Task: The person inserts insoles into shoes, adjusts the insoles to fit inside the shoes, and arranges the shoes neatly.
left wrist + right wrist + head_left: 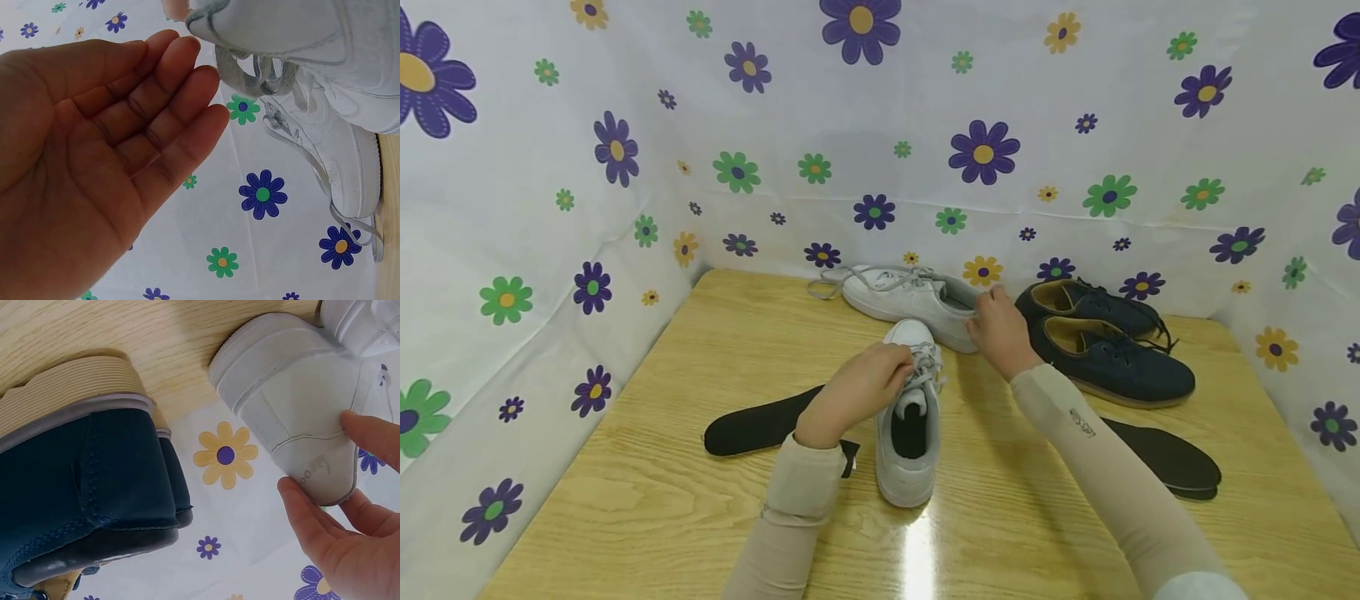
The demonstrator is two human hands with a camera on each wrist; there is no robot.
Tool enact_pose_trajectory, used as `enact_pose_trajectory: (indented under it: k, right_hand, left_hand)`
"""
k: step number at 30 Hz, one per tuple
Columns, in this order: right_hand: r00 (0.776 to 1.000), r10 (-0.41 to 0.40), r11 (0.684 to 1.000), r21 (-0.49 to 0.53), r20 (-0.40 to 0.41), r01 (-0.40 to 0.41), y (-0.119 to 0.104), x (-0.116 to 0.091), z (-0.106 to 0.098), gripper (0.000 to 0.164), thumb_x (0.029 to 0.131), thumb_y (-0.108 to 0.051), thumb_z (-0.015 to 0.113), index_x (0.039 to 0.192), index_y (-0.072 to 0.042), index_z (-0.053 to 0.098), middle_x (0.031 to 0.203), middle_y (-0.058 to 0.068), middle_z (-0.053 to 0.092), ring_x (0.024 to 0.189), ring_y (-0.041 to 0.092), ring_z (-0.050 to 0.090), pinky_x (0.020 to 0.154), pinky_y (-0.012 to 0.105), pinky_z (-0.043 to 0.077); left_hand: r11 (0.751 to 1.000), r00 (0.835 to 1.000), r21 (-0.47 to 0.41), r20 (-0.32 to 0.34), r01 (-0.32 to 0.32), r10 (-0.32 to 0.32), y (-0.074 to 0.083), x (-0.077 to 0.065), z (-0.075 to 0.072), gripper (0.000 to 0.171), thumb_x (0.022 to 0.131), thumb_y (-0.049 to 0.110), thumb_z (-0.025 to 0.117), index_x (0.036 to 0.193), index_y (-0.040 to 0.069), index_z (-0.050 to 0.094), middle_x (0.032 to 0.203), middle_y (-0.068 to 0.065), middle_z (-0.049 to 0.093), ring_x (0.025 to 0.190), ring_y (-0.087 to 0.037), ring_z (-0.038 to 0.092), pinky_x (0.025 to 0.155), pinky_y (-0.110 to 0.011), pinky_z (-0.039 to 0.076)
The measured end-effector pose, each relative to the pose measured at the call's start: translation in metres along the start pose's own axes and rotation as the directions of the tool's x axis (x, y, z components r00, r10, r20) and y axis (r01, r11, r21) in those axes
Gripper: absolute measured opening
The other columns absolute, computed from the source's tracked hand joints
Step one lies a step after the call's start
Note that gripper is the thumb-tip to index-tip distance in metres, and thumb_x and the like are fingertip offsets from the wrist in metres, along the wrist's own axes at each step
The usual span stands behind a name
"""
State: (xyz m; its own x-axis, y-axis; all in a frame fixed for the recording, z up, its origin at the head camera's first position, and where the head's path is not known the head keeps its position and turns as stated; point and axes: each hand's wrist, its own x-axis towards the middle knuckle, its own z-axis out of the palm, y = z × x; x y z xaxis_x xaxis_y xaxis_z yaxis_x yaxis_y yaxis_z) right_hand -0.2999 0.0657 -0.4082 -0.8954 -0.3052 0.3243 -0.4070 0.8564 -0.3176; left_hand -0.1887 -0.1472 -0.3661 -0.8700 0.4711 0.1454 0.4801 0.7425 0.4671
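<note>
A white sneaker (907, 479) with grey laces stands in the middle of the table, toe pointing away. My left hand (859, 390) hovers at its laces; in the left wrist view the fingers (181, 134) are loosely bent, with nothing between them and the thumb. Behind it, a second white sneaker (883, 298) lies with its toe to the left and its lace ends trailing loose. My right hand (1002, 333) grips that sneaker's heel (294, 412), thumb on one side and fingers on the other, as the right wrist view shows.
Two navy shoes (1120, 367) with tan lining stand at the back right, close to my right hand. A black insole (752, 429) lies left, partly under my left hand. More black insole (1180, 458) lies right, behind my forearm. A flowered cloth (917, 175) borders the table.
</note>
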Motion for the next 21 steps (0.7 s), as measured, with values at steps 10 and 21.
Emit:
enact_pose_trajectory:
  k: [10,21]
  right_hand:
    - [0.999,0.044,0.999,0.007,-0.016,-0.044,-0.003,-0.007,-0.005,0.017,0.084,-0.007,0.067,0.079,0.006,0.058,0.092,0.023,0.051,0.082,0.038,0.055,0.074,0.051,0.048]
    - [0.996,0.085,0.996,0.020,0.010,-0.085,-0.003,-0.014,-0.012,0.022,0.084,-0.005,0.063,0.067,0.001,0.051,0.092,0.025,0.051,0.076,0.036,0.054,0.066,0.050,0.048]
  left_hand:
    - [1.000,1.000,0.016,-0.006,-0.003,0.003,0.001,0.000,-0.001,0.019,0.099,0.010,0.052,0.082,0.007,0.059,0.071,0.000,0.048,0.073,-0.019,0.046,0.068,-0.032,0.039]
    - [0.999,1.000,0.036,-0.014,-0.022,0.023,0.001,-0.001,0.000,0.018,0.098,0.009,0.053,0.081,0.007,0.058,0.071,0.000,0.048,0.070,-0.018,0.045,0.067,-0.032,0.039]
